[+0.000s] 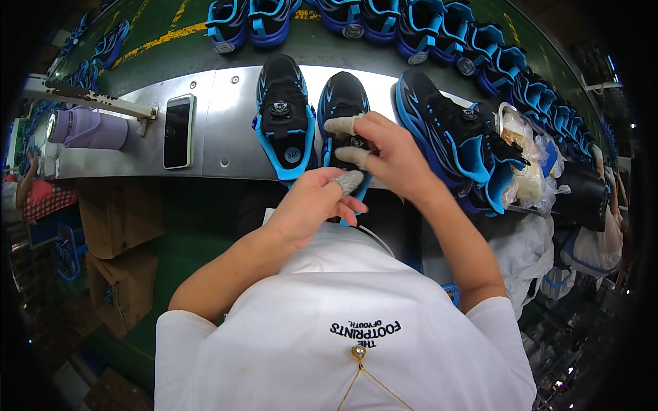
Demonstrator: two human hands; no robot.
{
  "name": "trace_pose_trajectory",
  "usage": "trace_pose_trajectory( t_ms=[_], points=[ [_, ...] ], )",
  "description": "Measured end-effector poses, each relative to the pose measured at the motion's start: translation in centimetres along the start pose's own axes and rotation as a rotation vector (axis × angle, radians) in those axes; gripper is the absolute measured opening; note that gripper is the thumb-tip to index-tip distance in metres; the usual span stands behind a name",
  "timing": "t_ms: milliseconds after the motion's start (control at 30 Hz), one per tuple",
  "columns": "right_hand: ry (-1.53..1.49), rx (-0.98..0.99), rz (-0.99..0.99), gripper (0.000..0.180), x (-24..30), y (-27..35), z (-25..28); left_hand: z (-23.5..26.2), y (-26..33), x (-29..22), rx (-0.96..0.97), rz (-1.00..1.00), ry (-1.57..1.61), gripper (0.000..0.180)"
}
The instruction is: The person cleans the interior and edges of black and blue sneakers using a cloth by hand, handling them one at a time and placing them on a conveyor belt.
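A black and blue sneaker (343, 103) lies on the metal shelf (226, 123) in front of me, toe pointing away. My right hand (387, 154), with cloth finger covers on two fingers, grips the shoe's tongue and dial area. At the shoe's heel end is my left hand (315, 202), its covered thumb pressed against the shoe. A matching sneaker (283, 116) lies just to the left, apart from my hands.
More black and blue sneakers (452, 137) lie to the right, and a row of blue ones (384, 20) rides the green conveyor behind. A phone (178, 130) and purple bottle (86, 128) sit on the shelf's left. Plastic bags (528, 157) stand right; cardboard boxes (116, 219) below left.
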State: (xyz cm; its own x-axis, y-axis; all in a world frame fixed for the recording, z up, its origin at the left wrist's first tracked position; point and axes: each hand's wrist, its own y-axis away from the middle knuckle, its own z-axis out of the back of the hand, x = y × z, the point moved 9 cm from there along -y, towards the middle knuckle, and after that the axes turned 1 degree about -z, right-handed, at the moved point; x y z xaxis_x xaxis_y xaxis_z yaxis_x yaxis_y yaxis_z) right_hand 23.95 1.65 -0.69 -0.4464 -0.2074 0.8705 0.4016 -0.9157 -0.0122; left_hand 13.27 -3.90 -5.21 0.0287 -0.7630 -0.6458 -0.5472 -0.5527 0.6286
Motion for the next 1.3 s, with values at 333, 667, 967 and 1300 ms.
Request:
trace_pose_trajectory(
  t_ms=[333,667,967,1300],
  points=[
    [0.062,-0.193,0.003,0.048,0.3,0.8,1.1,-0.5,-0.6,0.5,-0.075,-0.114,0.272,0.03],
    [0.016,-0.133,-0.033,0.046,-0.2,0.6,0.5,-0.6,-0.7,0.7,-0.076,-0.109,0.262,0.033],
    [0.057,-0.226,0.035,0.032,0.6,0.9,0.8,-0.5,-0.7,1.1,-0.087,-0.111,0.287,0.031],
    [-0.109,-0.228,-0.039,0.032,0.9,0.2,0.8,-0.7,-0.5,0.9,-0.038,-0.08,0.273,0.031]
  ],
)
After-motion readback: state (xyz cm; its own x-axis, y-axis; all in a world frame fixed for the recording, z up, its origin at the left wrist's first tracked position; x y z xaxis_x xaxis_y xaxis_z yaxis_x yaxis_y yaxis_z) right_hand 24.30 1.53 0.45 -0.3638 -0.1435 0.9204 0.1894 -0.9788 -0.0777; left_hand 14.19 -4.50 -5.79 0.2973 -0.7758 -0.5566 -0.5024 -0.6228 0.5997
